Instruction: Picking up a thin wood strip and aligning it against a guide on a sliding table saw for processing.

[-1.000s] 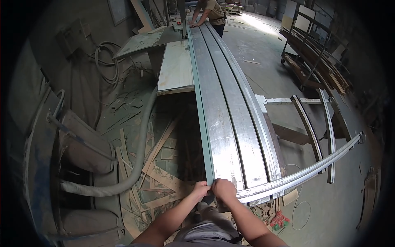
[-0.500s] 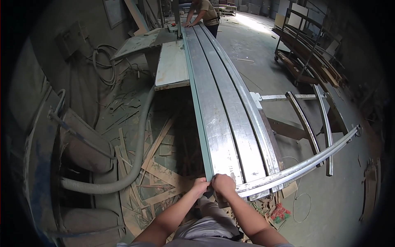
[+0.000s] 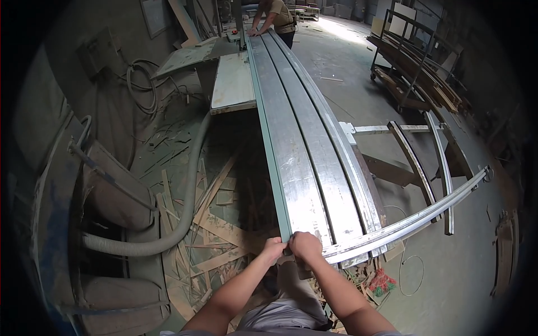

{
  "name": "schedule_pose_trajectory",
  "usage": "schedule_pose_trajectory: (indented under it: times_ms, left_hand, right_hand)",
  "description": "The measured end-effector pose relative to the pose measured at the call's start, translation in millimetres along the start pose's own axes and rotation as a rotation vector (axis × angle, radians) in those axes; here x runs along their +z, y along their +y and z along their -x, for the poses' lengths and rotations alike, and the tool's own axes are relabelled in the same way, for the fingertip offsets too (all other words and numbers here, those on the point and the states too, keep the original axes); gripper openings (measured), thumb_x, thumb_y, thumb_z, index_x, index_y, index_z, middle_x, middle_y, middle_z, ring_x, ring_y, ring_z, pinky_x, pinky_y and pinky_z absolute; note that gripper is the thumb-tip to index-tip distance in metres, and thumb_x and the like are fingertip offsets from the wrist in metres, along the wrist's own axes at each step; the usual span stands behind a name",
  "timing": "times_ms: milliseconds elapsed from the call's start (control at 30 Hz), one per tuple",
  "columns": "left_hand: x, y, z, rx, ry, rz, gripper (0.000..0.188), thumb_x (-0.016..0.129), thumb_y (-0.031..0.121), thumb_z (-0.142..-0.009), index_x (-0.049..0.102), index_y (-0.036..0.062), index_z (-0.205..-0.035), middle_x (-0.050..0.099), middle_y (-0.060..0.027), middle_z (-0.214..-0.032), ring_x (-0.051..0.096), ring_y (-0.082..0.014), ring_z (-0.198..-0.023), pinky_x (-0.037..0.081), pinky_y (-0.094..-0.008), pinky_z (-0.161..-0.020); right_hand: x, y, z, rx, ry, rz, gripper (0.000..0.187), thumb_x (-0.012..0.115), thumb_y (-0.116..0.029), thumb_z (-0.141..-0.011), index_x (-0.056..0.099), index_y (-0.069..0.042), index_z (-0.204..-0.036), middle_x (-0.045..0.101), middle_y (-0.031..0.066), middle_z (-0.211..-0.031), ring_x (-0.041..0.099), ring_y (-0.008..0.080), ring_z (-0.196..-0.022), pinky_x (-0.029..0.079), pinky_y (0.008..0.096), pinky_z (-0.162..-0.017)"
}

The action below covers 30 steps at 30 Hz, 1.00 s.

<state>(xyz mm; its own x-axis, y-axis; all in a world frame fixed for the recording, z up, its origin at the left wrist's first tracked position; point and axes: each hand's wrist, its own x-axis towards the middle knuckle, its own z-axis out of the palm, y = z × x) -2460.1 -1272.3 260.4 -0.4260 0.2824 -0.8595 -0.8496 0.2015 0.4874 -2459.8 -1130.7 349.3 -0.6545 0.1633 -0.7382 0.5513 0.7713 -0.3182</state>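
Note:
A long, narrow green strip (image 3: 267, 145) lies along the left edge of the slotted metal sliding table (image 3: 300, 162) of a panel saw. My left hand (image 3: 273, 249) is closed on the strip's near end from the left. Close beside it, my right hand (image 3: 306, 246) is closed in a fist at the same end, its knuckles over the table's near corner. The fingertips of both hands are partly hidden. At the strip's far end a co-worker (image 3: 276, 15) leans over the table with both hands near the strip.
A pale side table (image 3: 234, 84) stands left of the strip. Below it, a grey hose (image 3: 193, 193) curves past wood offcuts (image 3: 224, 229). A curved metal rail (image 3: 406, 221) and support frame (image 3: 412, 159) reach out to the right. Farther back stands a loaded rack (image 3: 412, 67).
The view has shifted slightly, so the table's near end and my hands sit a little higher in it. Both hands keep their place at the strip's near end.

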Motion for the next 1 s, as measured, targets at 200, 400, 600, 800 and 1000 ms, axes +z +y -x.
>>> schedule_pose_trajectory:
  times_ms: [200, 400, 600, 800, 1000]
  left_hand:
    - [1, -18, -15, 0.012, 0.031, 0.116, 0.013, 0.06, 0.013, -0.088, 0.063, 0.0119, -0.075, 0.055, 0.0059, -0.063, 0.04, -0.0066, -0.045, 0.027, -0.025, -0.042]
    - [5, -19, -18, 0.033, 0.035, 0.09, 0.01, 0.061, 0.01, -0.085, 0.063, 0.0108, -0.075, 0.055, 0.0044, -0.063, 0.041, -0.0074, -0.046, 0.028, -0.0254, -0.042]
    - [-19, -41, -36, -0.001, -0.009, 0.098, 0.01, 0.061, 0.009, -0.088, 0.066, 0.004, -0.096, 0.067, -0.004, -0.088, 0.063, -0.0151, -0.074, 0.05, -0.0288, -0.063]
    - [-21, -35, -34, -0.001, 0.004, 0.033, 0.011, 0.06, 0.004, -0.087, 0.066, 0.004, -0.096, 0.068, -0.0051, -0.089, 0.065, -0.0176, -0.076, 0.052, -0.0302, -0.067]
    - [-12, -28, -25, -0.022, 0.006, 0.054, 0.011, 0.06, 0.004, -0.086, 0.066, 0.0051, -0.095, 0.067, -0.0044, -0.087, 0.064, -0.0172, -0.076, 0.052, -0.03, -0.066]
  right_hand:
    - [0, 1, 0, -0.003, -0.013, 0.011, 0.034, 0.046, -0.031, -0.089, 0.07, -0.008, -0.1, 0.068, 0.0198, -0.097, 0.065, 0.0373, -0.091, 0.052, 0.0455, -0.081]
    - [-2, 7, -2, -0.015, 0.003, -0.008, 0.034, 0.046, -0.029, -0.089, 0.07, -0.007, -0.098, 0.068, 0.0209, -0.095, 0.066, 0.0379, -0.09, 0.052, 0.046, -0.079]
    - [-4, -1, 5, -0.047, -0.006, -0.014, 0.033, 0.046, -0.027, -0.088, 0.07, -0.005, -0.096, 0.068, 0.0214, -0.095, 0.066, 0.0379, -0.091, 0.052, 0.0458, -0.079]
    - [-9, -2, 11, -0.04, -0.007, -0.034, 0.032, 0.046, -0.025, -0.087, 0.071, -0.005, -0.096, 0.068, 0.0206, -0.095, 0.066, 0.0368, -0.091, 0.053, 0.0444, -0.079]
    - [-11, 3, 12, -0.049, -0.022, -0.037, 0.031, 0.047, -0.023, -0.087, 0.071, -0.005, -0.096, 0.069, 0.0192, -0.094, 0.067, 0.0357, -0.09, 0.053, 0.0433, -0.079]
